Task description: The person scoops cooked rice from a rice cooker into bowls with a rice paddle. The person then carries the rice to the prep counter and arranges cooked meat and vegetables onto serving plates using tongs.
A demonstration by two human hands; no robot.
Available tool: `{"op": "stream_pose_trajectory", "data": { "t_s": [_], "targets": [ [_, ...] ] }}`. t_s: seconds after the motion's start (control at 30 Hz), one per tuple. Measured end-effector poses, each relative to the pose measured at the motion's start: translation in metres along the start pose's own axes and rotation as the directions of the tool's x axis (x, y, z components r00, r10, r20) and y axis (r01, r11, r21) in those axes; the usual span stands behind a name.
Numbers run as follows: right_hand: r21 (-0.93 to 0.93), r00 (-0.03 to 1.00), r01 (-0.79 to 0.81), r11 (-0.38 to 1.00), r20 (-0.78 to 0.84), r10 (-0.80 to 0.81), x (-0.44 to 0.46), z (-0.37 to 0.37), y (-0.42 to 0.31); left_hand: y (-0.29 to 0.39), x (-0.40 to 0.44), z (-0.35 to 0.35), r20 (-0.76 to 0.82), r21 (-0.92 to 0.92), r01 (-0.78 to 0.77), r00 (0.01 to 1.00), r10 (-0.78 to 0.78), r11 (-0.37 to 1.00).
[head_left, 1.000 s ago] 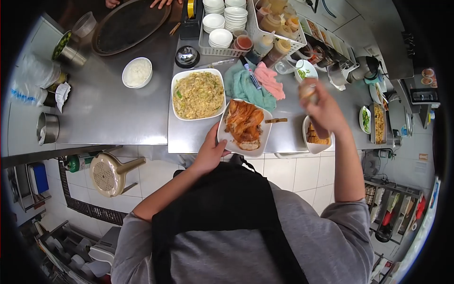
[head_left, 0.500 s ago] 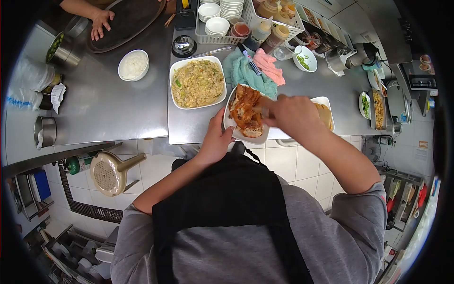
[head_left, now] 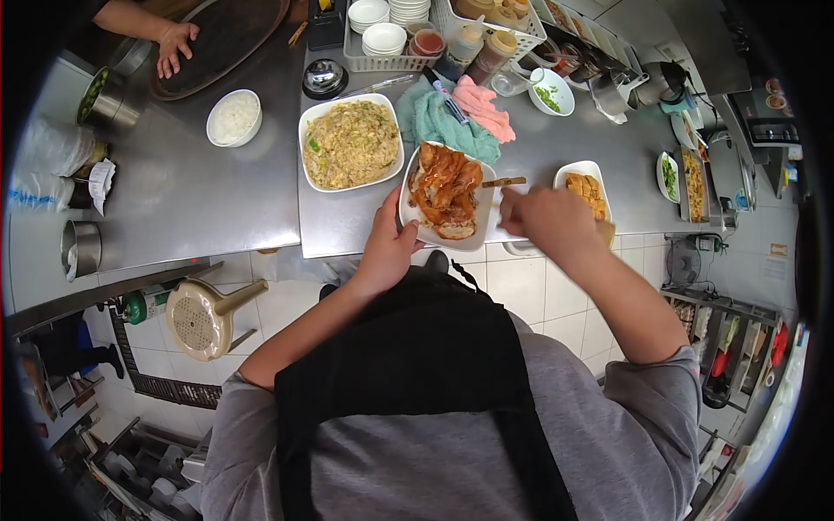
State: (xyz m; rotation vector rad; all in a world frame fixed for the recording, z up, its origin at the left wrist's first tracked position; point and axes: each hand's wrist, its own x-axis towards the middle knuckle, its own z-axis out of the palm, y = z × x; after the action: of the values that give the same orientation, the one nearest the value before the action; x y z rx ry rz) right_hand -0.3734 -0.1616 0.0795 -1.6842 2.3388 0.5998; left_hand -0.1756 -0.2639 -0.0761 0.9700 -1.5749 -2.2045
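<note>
- Nearest, mid-frame, the left hand (head_left: 389,233) grips the chicken dish (head_left: 484,208) by its lower-left side, thumb over the rim and the other fingers largely hidden beneath. The roast chicken (head_left: 445,187) sits inside, its long axis running roughly up and down the frame.
- The right hand (head_left: 556,226) is right of the dish, curled, blurred and apart from its rim, fingertips pointing left toward it. How far open those fingers are, and whether they hold the tan shape (head_left: 606,232) at the hand's lower right, I cannot tell.
- The dish lies left of the right fingers and against the left hand; the left is nearer. Its lower corner comes to the front edge of the bench (head_left: 543,148), so the margin there looks slight.
- Just above the right fingertips, a wooden clip (head_left: 505,182) points crosswise from the dish's right rim.
- Right of centre, a second dish (head_left: 584,166) of cut golden pieces stands partly behind the right hand; bench surface shows between the two dishes.
- Farther up, a fried-rice dish (head_left: 399,165) sits just beside the chicken dish at upper left, and a green cloth (head_left: 434,122) bounds its top.
- Farthest, upper left, a co-worker's hand (head_left: 176,48) is at a dark tray (head_left: 230,39).
</note>
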Motion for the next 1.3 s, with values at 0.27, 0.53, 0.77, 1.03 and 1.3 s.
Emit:
{"op": "stream_pose_trajectory", "data": {
  "t_s": [0.27, 0.53, 0.77, 1.03, 1.3],
  "targets": [
    [0.059, 0.995, 0.091, 0.994, 0.032, -0.093, -0.016, 0.037, 0.001, 0.012, -0.005, 0.003, 0.006, -0.073, 0.032, 0.999, -0.032, 0.997],
    [0.227, 0.996, 0.039, 0.973, 0.074, -0.058, -0.027, 0.063, -0.009, 0.016, -0.007, 0.005, -0.003, -0.065, 0.065, 0.998, -0.065, 0.996],
    [0.941, 0.994, -0.03, 0.337, -0.006, 0.105, -0.035, 0.086, 0.012, 0.01, -0.01, 0.0, -0.03, -0.199, 0.154, 0.986, -0.163, 0.968],
    [0.833, 0.647, 0.537, 0.132, -0.508, 0.569, 0.05, 0.031, 0.084, 0.026, -0.033, -0.015, 0.028, -0.308, 0.187, 0.982, -0.188, 0.933],
    [0.867, 0.609, 0.385, 0.317, -0.497, 0.618, 0.145, 0.09, 0.104, 0.036, -0.069, -0.03, -0.145, -0.298, 0.109, 0.977, -0.158, 0.948]
  ]
}}
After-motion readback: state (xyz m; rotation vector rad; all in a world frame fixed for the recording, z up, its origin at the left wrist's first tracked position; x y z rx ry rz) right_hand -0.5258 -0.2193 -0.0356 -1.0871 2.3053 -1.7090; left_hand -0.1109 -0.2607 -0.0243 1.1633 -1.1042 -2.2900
